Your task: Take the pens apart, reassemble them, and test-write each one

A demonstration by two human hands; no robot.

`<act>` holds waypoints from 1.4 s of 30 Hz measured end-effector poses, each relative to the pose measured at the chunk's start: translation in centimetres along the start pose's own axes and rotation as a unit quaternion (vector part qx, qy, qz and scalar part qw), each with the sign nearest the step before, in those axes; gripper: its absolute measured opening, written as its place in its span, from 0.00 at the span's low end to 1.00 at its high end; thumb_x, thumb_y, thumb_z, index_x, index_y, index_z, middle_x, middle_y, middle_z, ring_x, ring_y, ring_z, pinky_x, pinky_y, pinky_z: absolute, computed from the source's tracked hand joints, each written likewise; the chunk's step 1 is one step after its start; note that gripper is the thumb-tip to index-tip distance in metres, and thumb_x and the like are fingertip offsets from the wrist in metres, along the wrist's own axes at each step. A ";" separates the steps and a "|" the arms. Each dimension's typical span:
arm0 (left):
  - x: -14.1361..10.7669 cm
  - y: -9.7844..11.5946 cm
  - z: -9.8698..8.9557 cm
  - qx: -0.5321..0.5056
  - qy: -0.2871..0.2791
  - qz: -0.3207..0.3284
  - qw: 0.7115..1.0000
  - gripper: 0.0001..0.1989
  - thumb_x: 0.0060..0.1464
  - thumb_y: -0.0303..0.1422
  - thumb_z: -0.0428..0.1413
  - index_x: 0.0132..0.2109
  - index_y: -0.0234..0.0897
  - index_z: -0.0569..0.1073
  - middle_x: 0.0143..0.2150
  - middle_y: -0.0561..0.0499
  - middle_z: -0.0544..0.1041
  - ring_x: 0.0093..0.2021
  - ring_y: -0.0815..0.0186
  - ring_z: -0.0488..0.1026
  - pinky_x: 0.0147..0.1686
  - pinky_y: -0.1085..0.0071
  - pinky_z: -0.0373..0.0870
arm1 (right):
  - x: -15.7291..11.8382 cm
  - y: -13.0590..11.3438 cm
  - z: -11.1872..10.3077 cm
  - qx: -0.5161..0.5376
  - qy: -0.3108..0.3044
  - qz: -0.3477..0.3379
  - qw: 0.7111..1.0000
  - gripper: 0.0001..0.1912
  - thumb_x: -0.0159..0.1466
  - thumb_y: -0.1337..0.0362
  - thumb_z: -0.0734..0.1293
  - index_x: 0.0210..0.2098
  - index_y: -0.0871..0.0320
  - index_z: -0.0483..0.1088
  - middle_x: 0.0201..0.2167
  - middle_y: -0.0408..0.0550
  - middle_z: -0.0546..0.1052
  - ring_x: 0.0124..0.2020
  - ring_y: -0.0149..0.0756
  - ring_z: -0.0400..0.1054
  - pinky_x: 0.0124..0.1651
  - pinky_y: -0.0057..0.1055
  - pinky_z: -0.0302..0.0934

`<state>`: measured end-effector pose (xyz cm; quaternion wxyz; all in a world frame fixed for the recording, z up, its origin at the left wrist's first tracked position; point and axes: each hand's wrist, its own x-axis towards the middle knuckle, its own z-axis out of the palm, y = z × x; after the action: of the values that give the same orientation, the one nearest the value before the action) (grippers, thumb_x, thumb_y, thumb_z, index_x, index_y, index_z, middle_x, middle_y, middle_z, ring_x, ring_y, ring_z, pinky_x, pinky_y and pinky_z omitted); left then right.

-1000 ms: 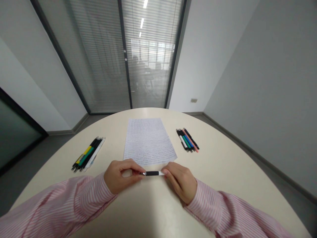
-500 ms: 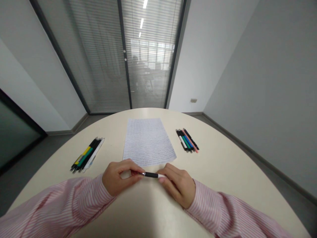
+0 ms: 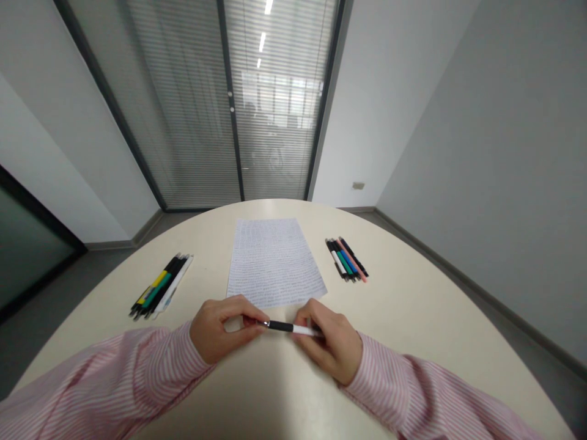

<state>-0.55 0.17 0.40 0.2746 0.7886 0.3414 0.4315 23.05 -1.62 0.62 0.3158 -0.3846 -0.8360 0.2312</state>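
A black-and-white pen (image 3: 287,327) with a metal tip lies level between my hands, just above the cream table (image 3: 403,330). My left hand (image 3: 220,329) pinches its tip end between thumb and forefinger. My right hand (image 3: 328,342) is shut on its white end, and the fingers hide the very end. A handwritten sheet of paper (image 3: 275,263) lies just beyond my hands, and neither hand touches it. A bundle of pens (image 3: 160,286) lies to its left, and another bundle (image 3: 346,260) lies to its right.
The rounded table edge curves close behind the paper. Beyond it stands a glass partition with slatted blinds (image 3: 233,122). Grey walls and a dark floor surround the table.
More of the pen's white end now shows to the right, and my right hand's fingers have shifted around it. My left hand has barely moved.
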 end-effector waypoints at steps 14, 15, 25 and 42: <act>0.0 -0.1 0.0 0.008 0.013 -0.016 1.000 0.04 0.47 0.27 0.61 0.34 0.36 0.78 0.25 0.52 0.77 0.25 0.71 0.73 0.28 0.78 0.69 | 0.0 0.0 0.0 0.005 0.002 0.021 1.000 0.07 0.63 0.60 0.61 0.33 0.57 0.65 0.23 0.41 0.69 0.20 0.27 0.60 0.25 0.24 0.54; 0.0 -0.1 0.0 0.008 0.013 -0.016 1.000 0.04 0.47 0.27 0.61 0.34 0.36 0.78 0.25 0.52 0.77 0.25 0.71 0.73 0.28 0.78 0.69 | 0.0 0.0 -0.1 0.005 0.003 0.010 1.000 0.08 0.65 0.61 0.59 0.33 0.58 0.65 0.24 0.42 0.69 0.22 0.27 0.61 0.26 0.24 0.55; 0.1 0.3 -0.1 0.019 0.046 -0.059 0.997 0.04 0.47 0.29 0.61 0.33 0.35 0.78 0.25 0.52 0.78 0.25 0.71 0.73 0.27 0.79 0.70 | -0.2 0.3 0.2 -0.004 0.068 0.034 0.997 0.07 0.60 0.63 0.64 0.35 0.56 0.61 0.22 0.38 0.66 0.17 0.25 0.57 0.21 0.22 0.52; 0.2 -0.5 0.0 0.037 0.026 -0.079 0.996 0.05 0.49 0.31 0.59 0.33 0.33 0.77 0.28 0.49 0.79 0.29 0.67 0.76 0.31 0.75 0.73 | 0.5 0.6 -0.1 0.231 0.135 0.186 0.945 0.14 0.51 0.58 0.73 0.33 0.59 0.70 0.16 0.38 0.68 0.14 0.24 0.54 0.18 0.24 0.49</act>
<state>-0.63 0.59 0.14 0.2695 0.7572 0.4258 0.4156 23.20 -0.82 0.49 0.4575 -0.4774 -0.6228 0.4183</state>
